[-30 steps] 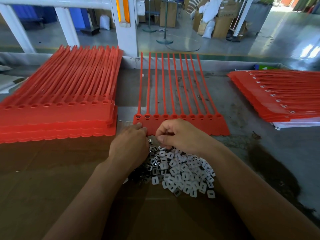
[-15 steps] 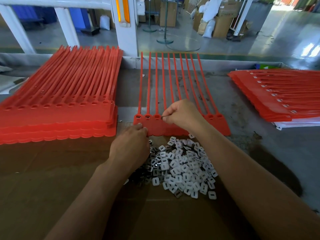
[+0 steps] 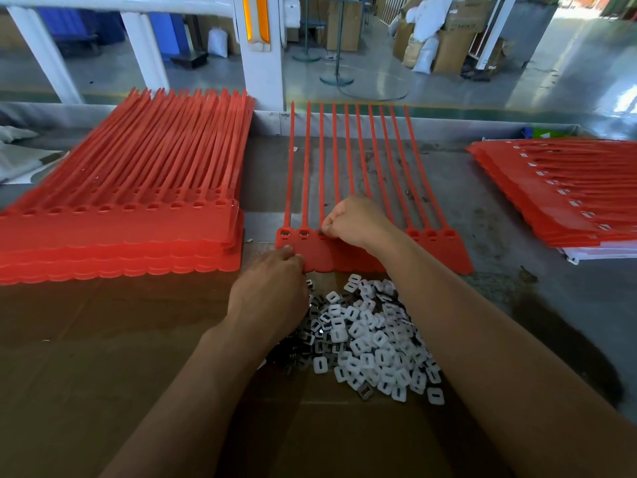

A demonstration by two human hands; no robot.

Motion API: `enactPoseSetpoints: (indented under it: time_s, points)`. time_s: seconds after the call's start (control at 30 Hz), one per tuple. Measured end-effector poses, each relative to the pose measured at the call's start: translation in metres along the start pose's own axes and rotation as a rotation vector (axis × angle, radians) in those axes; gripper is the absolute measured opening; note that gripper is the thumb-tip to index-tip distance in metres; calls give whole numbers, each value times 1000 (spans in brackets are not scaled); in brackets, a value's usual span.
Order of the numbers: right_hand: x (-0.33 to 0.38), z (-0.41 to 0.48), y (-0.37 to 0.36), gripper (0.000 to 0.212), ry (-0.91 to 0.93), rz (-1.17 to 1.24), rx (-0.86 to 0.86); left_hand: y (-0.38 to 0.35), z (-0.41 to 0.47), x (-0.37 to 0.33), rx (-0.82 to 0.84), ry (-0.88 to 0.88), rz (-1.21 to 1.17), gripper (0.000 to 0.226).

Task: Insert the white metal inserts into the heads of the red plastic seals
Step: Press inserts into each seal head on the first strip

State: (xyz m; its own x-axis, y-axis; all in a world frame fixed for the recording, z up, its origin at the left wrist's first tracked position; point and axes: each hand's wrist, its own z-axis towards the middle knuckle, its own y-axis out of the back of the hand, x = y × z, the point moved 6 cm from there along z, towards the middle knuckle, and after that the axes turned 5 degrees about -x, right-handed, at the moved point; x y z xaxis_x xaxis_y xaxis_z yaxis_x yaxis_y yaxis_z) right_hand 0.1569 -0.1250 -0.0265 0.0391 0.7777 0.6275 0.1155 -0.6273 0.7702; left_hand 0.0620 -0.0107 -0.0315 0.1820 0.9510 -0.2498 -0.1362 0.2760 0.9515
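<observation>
Insertion is the step in hand: the right hand sits with its fingers curled and thumb and forefinger pinched together on the third head of the seal strip. The insert itself is hidden under the fingertips, so it can only be judged to be going into that head. Just left of this hand two heads show pale pieces already seated. Just right of its wrist three more heads look unfilled, and the ones between are covered by the hand. The left hand lies nearer the body and to the left, its bent fingertips touching the near left corner of the strip as if steadying it. Whether the thumb grips under the edge, or the palm holds anything, I cannot tell. The pile of white metal inserts lies on cardboard directly under and between the two forearms, touching the left hand's right side. A stack of red seals lies well to the left of the left hand, and another stack well to the right of the right hand. The next move likely calls for a firm downward press until the piece sits flush. The right hand would then draw back to the pile for another, while the left keeps the strip from sliding.
</observation>
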Motion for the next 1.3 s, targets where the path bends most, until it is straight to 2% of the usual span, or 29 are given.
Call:
enactPoseSetpoints:
  time_s: [0.1,0.2,0.3,0.5,0.6,0.7,0.8,0.9,1.07,1.17,1.3]
  points:
    - [1,2,-1,10,-10,-47,17,0,0,0,-4,1,0,33]
    - [0,7,-2,10,-20,-68,5,0,0,1,-3,1,1,33]
    - [-2,10,-3,19,-26,-42,-56,0,0,0,-1,5,2,34]
    - [-3,8,-1,14,-42,-10,-82,0,0,0,2,2,-2,35]
    - [0,-1,3,16,30,10,-68,1,-1,0,2,-2,0,33]
    - [10,-28,10,11,202,-4,-94,1,0,0,-2,-2,-4,33]
    - [19,-56,3,19,313,-49,83,1,0,0,-7,-6,-13,30]
    - [22,-74,-9,24,354,-199,245,1,0,2,-3,4,-20,28]
    - [27,-87,-11,31,366,-284,288,1,1,3,-1,-14,-25,23]
    - [28,-90,-12,19,395,-361,243,0,1,3,-6,-16,-13,24]
    - [26,-92,-15,14,386,-356,213,0,2,2,1,-13,-21,26]
